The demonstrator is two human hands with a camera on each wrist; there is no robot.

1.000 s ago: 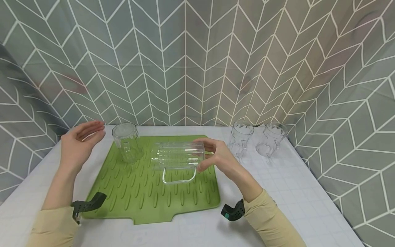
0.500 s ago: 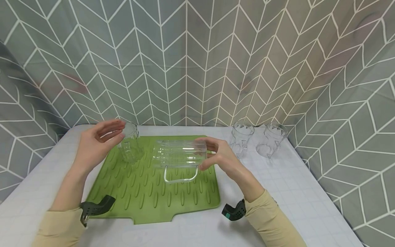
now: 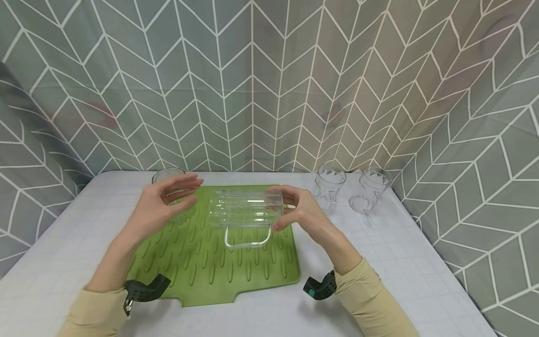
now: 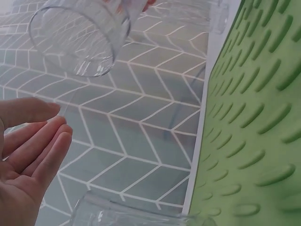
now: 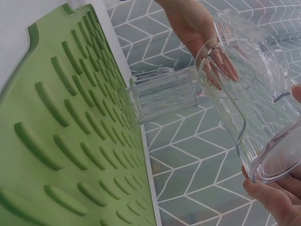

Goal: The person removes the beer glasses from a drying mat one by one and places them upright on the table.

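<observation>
A clear glass mug (image 3: 248, 208) lies sideways in the air over the green ribbed mat (image 3: 236, 281), its handle toward me. My right hand (image 3: 301, 210) grips it by the right end, fingers and thumb on either side. Its round rim (image 4: 94, 70) faces my left hand in the left wrist view. My left hand (image 3: 166, 201) hovers left of the mug with fingers extended and thumb apart, holding nothing. A second glass mug (image 5: 164, 94) stands on the mat's back left; in the head view my left hand covers most of it.
Two more clear glass mugs, a nearer one (image 3: 330, 182) and one farther right (image 3: 372, 185), stand at the table's back right. A patterned curtain (image 3: 269, 93) hangs behind and beside the white table (image 3: 387, 281).
My left hand has moved right, from beside the standing mug to in front of it, closer to the held mug. My right hand and its mug have shifted only slightly.
</observation>
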